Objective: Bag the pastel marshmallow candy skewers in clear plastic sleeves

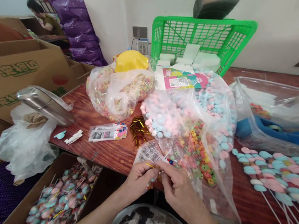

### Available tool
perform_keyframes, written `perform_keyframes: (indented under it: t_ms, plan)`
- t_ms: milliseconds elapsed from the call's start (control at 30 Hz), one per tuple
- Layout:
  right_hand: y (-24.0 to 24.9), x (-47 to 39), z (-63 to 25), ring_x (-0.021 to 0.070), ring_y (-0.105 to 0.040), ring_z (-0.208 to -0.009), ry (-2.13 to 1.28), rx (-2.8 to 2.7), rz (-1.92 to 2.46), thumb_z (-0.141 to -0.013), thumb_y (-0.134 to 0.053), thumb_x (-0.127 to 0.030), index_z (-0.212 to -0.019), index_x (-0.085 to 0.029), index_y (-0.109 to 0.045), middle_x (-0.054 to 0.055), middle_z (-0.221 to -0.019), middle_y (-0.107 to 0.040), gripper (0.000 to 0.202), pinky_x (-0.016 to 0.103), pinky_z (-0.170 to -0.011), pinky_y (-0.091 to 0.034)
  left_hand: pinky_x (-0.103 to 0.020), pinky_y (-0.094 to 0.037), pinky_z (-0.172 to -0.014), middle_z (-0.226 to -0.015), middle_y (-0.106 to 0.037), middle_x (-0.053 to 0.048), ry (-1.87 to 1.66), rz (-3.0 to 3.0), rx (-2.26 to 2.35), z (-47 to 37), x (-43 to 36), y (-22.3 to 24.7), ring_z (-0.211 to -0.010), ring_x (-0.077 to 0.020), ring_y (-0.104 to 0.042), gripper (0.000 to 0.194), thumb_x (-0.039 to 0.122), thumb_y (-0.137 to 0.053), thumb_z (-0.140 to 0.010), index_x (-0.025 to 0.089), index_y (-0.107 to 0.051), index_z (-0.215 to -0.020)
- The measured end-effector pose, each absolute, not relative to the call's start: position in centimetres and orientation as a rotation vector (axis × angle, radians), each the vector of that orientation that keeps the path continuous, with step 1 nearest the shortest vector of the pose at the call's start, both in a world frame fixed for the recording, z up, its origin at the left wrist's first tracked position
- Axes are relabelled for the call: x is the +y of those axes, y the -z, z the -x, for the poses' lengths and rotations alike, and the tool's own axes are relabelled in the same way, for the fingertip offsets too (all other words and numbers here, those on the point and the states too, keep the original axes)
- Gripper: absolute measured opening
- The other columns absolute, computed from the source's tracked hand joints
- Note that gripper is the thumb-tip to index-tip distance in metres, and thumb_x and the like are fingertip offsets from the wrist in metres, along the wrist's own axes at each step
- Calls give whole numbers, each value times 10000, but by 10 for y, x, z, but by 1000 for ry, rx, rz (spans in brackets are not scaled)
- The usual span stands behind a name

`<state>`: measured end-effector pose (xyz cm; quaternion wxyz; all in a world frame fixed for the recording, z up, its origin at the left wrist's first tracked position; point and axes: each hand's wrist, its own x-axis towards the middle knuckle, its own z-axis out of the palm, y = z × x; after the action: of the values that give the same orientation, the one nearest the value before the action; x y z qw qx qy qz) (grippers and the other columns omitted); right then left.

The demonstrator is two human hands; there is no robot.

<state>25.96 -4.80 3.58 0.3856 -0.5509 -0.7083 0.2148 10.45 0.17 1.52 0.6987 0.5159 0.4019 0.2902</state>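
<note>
My left hand and my right hand meet at the table's front edge, fingers pinched. Between my left fingertips is a gold twist tie; what my right fingertips grip is too small to make out. Part of a small candy item shows just below the fingers, mostly hidden. Printed cards lie right behind my hands, and a bundle of gold ties sits beyond them. To the right, an open plastic bag holds colorful ring candies. Pink and blue candies in clear bags lie behind.
Candy sticks lie at the right, before a clear bin. A green basket stands at the back. Left are a steel flask, stacked cards and a box of wrapped candies. A person sits far left.
</note>
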Motion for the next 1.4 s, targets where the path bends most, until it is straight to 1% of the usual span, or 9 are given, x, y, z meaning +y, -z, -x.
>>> perform_keyframes:
  t_ms: [200, 367, 600, 733, 867, 967, 1167, 1267, 1400]
  plan:
    - [-26, -55, -261, 131, -581, -633, -499, -1594, 1458, -913, -461, -153, -1243, -206, -497, -14, -737, -618, 336, 237, -618, -455, -235, -374, -630, -628, -499, -4, -713, -1436, 862, -100, 6, -19, -624, -113, -460, 410, 411, -515, -910, 145, -571, -604]
    - [-29, -61, -257, 129, -565, -676, -596, -1567, 1419, -933, -481, -202, -948, -198, -592, 11, -761, -603, 112, 227, -615, -434, -244, -352, -639, -623, -455, 6, -737, -1542, 832, -102, 4, -20, -637, -117, -429, 408, 375, -491, -927, 152, -527, -587]
    - [-26, -56, -263, 122, -507, -665, -913, -1527, 1382, -923, -494, -231, -769, -179, -604, 3, -707, -573, 196, 232, -630, -395, -242, -347, -639, -609, -456, 4, -743, -1642, 755, -105, 3, -19, -639, -111, -435, 421, 366, -487, -930, 146, -503, -572]
    - [-22, -59, -271, 101, -448, -588, -1336, -1369, 1285, -889, -559, -333, -740, -175, -592, -21, -658, -551, 219, 215, -553, -357, -222, -350, -547, -553, -476, 11, -629, -1410, 708, -104, -2, -23, -524, -82, -433, 461, 455, -563, -868, 136, -529, -537]
    - [-19, -65, -276, 117, -505, -652, -1537, -1313, 1105, -889, -562, -404, -792, -170, -588, 2, -741, -611, 254, 227, -600, -392, -191, -275, -382, -514, -511, 17, -411, -1105, 701, -104, -7, -31, -373, -49, -387, 488, 575, -675, -727, 124, -578, -567]
    - [-21, -69, -280, 134, -536, -717, -1364, -1584, 1134, -941, -489, -326, -777, -169, -583, 12, -749, -604, 245, 251, -669, -411, -169, -248, -334, -481, -518, 21, -274, -1082, 689, -102, -7, -35, -337, -39, -379, 486, 582, -710, -684, 112, -625, -597]
    - [-33, -87, -284, 185, -532, -779, -242, -2145, 998, -876, -317, -40, -947, -137, -563, 77, -802, -591, 273, 319, -720, -445, -154, -267, -262, -478, -581, -2, 59, -979, 634, -99, 0, -40, -313, -68, -452, 434, 521, -788, -605, 108, -656, -587]
    - [-42, -94, -283, 201, -526, -756, -65, -2255, 878, -860, -319, -43, -980, -101, -572, 98, -791, -594, 285, 370, -737, -457, -167, -330, -256, -473, -603, -9, 221, -877, 538, -99, 1, -46, -317, -98, -496, 449, 518, -848, -492, 116, -665, -572]
    - [-53, -98, -280, 179, -473, -632, 1, -2379, 714, -891, -355, -65, -890, -78, -604, 90, -709, -570, 249, 356, -615, -413, -171, -402, -276, -464, -605, -8, 430, -860, 469, -99, 2, -59, -330, -110, -528, 439, 501, -873, -473, 124, -659, -543]
